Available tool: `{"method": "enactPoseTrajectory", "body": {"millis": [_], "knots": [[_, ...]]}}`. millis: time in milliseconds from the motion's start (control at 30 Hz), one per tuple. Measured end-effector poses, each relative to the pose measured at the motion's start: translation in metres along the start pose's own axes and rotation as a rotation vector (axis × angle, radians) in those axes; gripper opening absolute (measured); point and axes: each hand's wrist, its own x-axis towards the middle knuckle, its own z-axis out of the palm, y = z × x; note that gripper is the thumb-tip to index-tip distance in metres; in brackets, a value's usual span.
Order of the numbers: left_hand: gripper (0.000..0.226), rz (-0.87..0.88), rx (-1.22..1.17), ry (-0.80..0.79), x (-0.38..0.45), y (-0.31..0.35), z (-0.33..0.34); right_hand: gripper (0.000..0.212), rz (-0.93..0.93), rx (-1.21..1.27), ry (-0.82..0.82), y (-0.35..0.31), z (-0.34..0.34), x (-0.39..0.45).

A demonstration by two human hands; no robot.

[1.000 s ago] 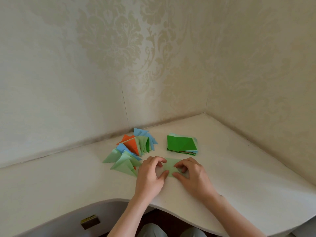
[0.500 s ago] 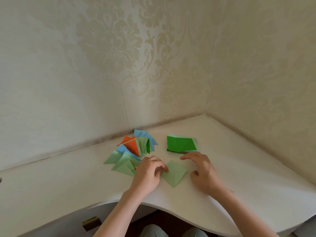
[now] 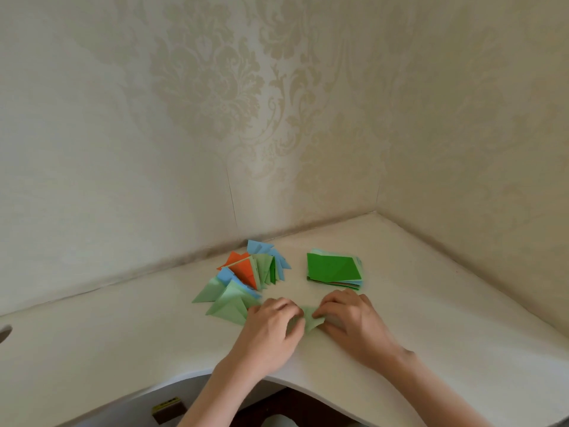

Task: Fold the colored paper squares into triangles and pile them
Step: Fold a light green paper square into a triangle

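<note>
A light green paper square (image 3: 309,318) lies on the white desk (image 3: 123,334) near its front edge, mostly covered by my hands. My left hand (image 3: 271,331) presses on its left part and my right hand (image 3: 351,322) on its right part, fingers curled over the paper. A pile of folded triangles (image 3: 243,282) in light green, blue and orange sits just left and behind. A stack of unfolded squares (image 3: 334,269) with a dark green sheet on top lies behind my right hand.
The desk fits into a corner between two wallpapered walls (image 3: 215,118). Its front edge curves inward by my body. A round hole (image 3: 4,332) shows at the desk's far left. A small dark box (image 3: 167,411) sits below the desk edge.
Half a second ago the light green sheet lay spread out with my right hand lifted off it. Now both hands are back on the sheet, covering most of it.
</note>
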Motion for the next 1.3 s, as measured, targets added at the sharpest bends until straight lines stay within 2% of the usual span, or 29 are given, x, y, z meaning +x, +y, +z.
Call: {"method": "enactPoseTrajectory", "body": {"millis": [67,133,200,300,433,600,767,867,967,1100,1300], "knots": [[0.056,-0.035,0.088,-0.004,-0.01,0.004,0.0,0.018,0.01,-0.023,0.027,-0.002,0.002,-0.003],[0.059,-0.034,0.091,0.033,-0.016,0.003,0.005,0.024,0.035,-0.049,0.043,-0.004,0.003,-0.005],[0.05,-0.036,0.061,0.095,-0.018,-0.003,0.012,0.03,0.048,-0.063,0.066,-0.007,0.007,-0.005],[0.023,-0.068,-0.002,0.253,-0.018,-0.01,0.021,0.038,0.092,-0.042,0.067,-0.012,0.011,-0.003],[0.02,-0.145,-0.065,0.346,-0.014,-0.007,0.023,0.04,0.15,-0.022,0.093,-0.012,0.017,-0.002],[0.031,-0.171,-0.127,0.339,-0.009,0.001,0.028,0.033,0.172,-0.057,0.105,-0.018,0.022,0.005],[0.029,-0.248,-0.25,0.329,-0.005,0.007,0.028,0.033,0.228,-0.064,0.112,-0.021,0.023,0.008],[0.027,-0.303,-0.32,0.296,-0.002,0.004,0.026,0.024,0.313,0.047,0.064,-0.022,0.02,0.009],[0.024,-0.309,-0.347,0.287,-0.005,0.001,0.021,0.029,0.358,0.199,0.037,-0.019,0.015,0.01],[0.029,-0.312,-0.377,0.266,-0.008,-0.004,0.019,0.025,0.359,0.323,0.011,-0.014,0.01,0.007],[0.037,-0.311,-0.384,0.23,-0.008,-0.004,0.012,0.021,0.339,0.324,0.073,-0.015,0.014,0.002]]}}
